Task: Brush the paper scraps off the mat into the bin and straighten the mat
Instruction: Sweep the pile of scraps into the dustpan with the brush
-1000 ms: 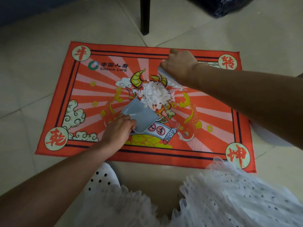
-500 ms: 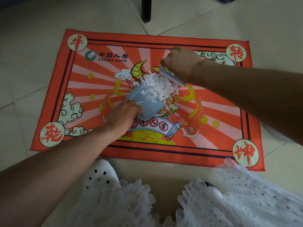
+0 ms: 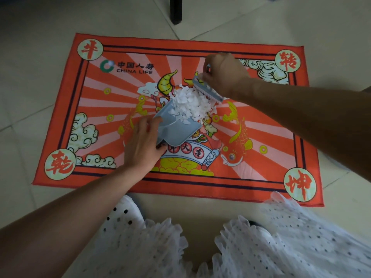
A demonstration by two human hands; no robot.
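A red-orange printed mat (image 3: 261,125) lies flat on the tiled floor, a little skewed. At its middle rests a small blue dustpan (image 3: 176,133), and my left hand (image 3: 143,145) grips its near end. A heap of white paper scraps (image 3: 190,104) sits at the pan's mouth, partly inside the pan. My right hand (image 3: 222,74) holds a small blue brush (image 3: 208,93) with its bristles against the far right side of the heap. No bin is in view.
A dark furniture leg (image 3: 176,10) stands on the floor just beyond the mat's far edge. My white perforated shoe (image 3: 120,217) and white frilled skirt (image 3: 281,237) fill the near edge of the view. Pale floor tiles surround the mat.
The brush has pushed the scrap heap toward me and into the dustpan's mouth. The pan has tilted and slid under the heap. The view has shifted slightly.
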